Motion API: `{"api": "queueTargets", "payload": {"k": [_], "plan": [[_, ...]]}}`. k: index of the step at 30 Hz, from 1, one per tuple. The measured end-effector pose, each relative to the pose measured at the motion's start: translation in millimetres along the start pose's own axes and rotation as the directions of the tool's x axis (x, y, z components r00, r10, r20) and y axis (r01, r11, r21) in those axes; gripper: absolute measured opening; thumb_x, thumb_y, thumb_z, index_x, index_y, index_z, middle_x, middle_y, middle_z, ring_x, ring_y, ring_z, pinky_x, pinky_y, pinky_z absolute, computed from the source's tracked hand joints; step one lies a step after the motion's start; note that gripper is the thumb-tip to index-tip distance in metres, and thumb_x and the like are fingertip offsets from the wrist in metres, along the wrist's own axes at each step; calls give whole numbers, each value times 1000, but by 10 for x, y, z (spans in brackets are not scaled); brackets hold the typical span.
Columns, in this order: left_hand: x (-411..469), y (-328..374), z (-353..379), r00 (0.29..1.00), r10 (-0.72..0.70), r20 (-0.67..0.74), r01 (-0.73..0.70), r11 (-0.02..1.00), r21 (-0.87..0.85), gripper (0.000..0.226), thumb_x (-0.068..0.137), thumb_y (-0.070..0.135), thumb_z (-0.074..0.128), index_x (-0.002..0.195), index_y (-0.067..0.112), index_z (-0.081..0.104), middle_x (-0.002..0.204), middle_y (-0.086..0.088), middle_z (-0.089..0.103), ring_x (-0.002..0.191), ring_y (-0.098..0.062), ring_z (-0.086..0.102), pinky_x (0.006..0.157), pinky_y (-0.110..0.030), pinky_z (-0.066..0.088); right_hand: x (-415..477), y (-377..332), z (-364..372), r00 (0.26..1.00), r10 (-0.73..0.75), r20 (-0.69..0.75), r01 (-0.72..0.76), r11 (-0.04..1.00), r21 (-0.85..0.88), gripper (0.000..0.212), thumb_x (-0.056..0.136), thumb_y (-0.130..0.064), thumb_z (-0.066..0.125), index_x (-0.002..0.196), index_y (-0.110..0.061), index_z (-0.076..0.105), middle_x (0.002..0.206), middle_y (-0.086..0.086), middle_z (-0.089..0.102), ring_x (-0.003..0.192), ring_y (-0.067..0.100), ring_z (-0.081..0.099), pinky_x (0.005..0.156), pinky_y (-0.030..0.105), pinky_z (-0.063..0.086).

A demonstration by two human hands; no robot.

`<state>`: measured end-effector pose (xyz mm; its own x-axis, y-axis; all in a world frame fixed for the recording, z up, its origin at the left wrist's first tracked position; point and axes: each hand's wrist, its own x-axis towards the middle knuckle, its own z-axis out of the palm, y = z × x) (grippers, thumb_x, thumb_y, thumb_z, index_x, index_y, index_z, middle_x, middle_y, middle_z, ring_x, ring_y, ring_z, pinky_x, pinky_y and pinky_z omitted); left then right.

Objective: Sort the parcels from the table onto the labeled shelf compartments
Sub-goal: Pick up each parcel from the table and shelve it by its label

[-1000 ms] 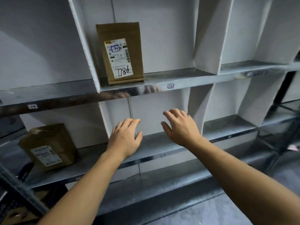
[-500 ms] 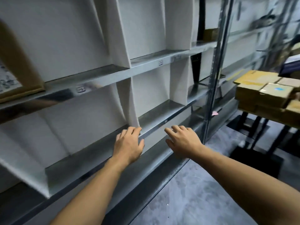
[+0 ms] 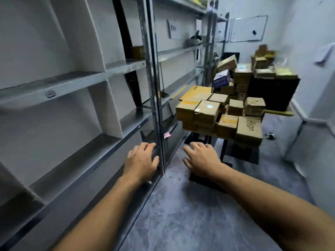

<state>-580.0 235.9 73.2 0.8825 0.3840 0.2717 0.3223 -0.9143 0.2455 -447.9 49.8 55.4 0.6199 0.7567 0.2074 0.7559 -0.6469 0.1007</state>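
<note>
Several brown cardboard parcels (image 3: 206, 111) lie piled on a table (image 3: 279, 112) ahead on the right. A box marked with dark letters (image 3: 249, 128) sits at the pile's near corner. The metal shelf (image 3: 72, 80) with white dividers runs along the left, its nearby compartments bare. My left hand (image 3: 142, 160) hovers in front of the shelf's upright post, fingers relaxed and holding nothing. My right hand (image 3: 201, 158) is stretched out over the floor, short of the table, also holding nothing.
A small label tag (image 3: 49, 93) is fixed on the shelf edge. A pink note (image 3: 167, 135) sticks to the lower rack. A second rack (image 3: 183, 49) stands farther back. A whiteboard (image 3: 248, 28) hangs on the far wall. The grey floor (image 3: 181, 214) stretches ahead.
The view has swung right, from the shelf compartments with two parcels toward the table pile. Both hands stayed outstretched and moved along the shelf front to the post.
</note>
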Motion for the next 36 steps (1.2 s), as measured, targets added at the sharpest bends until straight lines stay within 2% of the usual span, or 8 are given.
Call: {"api": "queueTargets", "payload": {"k": [5, 10, 17, 21, 25, 29, 36], "plan": [[514, 514, 381, 995, 88, 49, -87, 996, -15, 52, 94, 43, 50, 142, 26, 42, 138, 2, 48, 123, -22, 45, 105, -39, 37, 21, 662, 76, 991, 128, 26, -128, 992, 2, 46, 98, -54, 40, 134, -26, 48, 132, 7, 55, 124, 29, 53, 97, 45, 45], [1024, 765, 645, 981, 183, 72, -184, 983, 12, 51, 94, 42, 50, 141, 23, 44, 137, 0, 49, 121, -24, 47, 101, -39, 38, 141, 1076, 189, 975, 219, 37, -220, 975, 25, 42, 99, -52, 40, 130, -25, 49, 129, 6, 55, 120, 29, 54, 94, 43, 46], [1992, 890, 1062, 959, 272, 76, -270, 962, -39, 51, 94, 44, 49, 141, 25, 45, 138, 2, 50, 124, -21, 47, 103, -39, 38, 760, 1542, 404, 945, 309, 105, -313, 949, 30, 49, 101, -51, 38, 142, -25, 42, 139, 7, 50, 127, 30, 50, 99, 46, 44], [2765, 896, 1236, 941, 333, 57, -330, 942, -63, 50, 94, 43, 49, 141, 25, 45, 137, 1, 50, 121, -22, 48, 101, -38, 39, 1356, 1840, 503, 925, 358, 125, -365, 931, 33, 49, 101, -52, 39, 143, -26, 40, 139, 8, 50, 128, 30, 49, 100, 47, 45], [3432, 889, 1430, 927, 361, 104, -352, 931, -98, 50, 95, 45, 47, 142, 28, 42, 137, 4, 49, 121, -19, 47, 102, -36, 38, 1918, 2085, 649, 898, 412, 153, -426, 901, 79, 49, 100, -52, 40, 142, -26, 41, 138, 7, 51, 126, 29, 50, 101, 47, 45], [3941, 875, 1714, 903, 393, 175, -377, 919, -118, 48, 95, 46, 46, 140, 30, 42, 135, 5, 50, 118, -17, 48, 98, -36, 40, 2299, 2255, 893, 859, 481, 175, -504, 853, 132, 50, 100, -51, 43, 143, -27, 42, 140, 5, 50, 128, 27, 48, 102, 45, 46], [4456, 917, 2176, 891, 424, 163, -394, 900, -189, 44, 95, 41, 49, 137, 28, 46, 132, 4, 54, 117, -16, 49, 101, -35, 40, 2663, 2542, 1301, 818, 547, 177, -575, 784, 232, 49, 99, -46, 47, 143, -25, 39, 133, 5, 53, 121, 27, 52, 98, 42, 48]]}}
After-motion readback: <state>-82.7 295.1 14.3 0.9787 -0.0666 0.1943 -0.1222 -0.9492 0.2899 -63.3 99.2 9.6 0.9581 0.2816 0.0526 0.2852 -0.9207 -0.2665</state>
